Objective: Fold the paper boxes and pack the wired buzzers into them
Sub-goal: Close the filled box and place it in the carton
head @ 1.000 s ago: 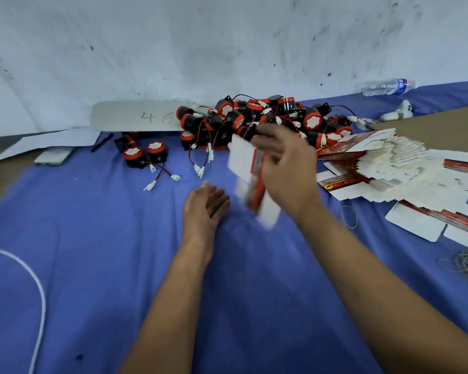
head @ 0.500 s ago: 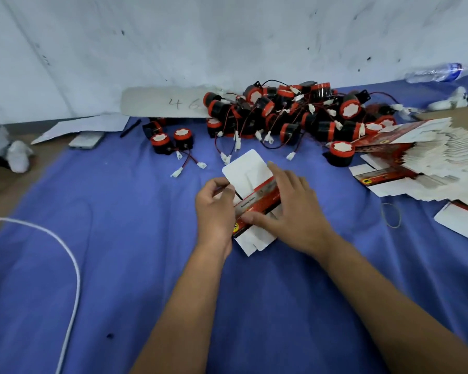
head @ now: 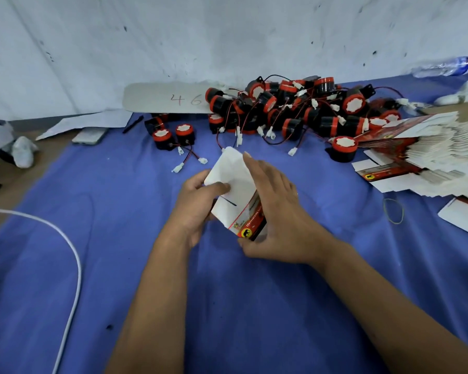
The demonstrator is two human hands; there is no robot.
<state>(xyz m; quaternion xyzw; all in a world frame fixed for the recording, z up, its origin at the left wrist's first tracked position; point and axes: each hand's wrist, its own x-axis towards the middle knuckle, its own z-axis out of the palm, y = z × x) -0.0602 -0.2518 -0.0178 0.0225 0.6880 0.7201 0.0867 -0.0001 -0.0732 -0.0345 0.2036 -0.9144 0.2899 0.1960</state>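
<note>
The flat white paper box with a red printed strip point(head: 234, 194) is lying between both hands: left hand point(head: 197, 205) pinching its 9 o'clock edge, right hand point(head: 277, 209) gripping its 3 o'clock side.

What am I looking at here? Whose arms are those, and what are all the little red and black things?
The camera sits on a person's head and looks down, so the arms are theirs. On the blue cloth lies a pile of buzzers, small red and black noise makers with wires. At the right is a stack of flat boxes, not yet folded. The left hand and right hand both hold one box, white with a red strip, and are bending it into shape. No buzzer is in it yet.
</note>
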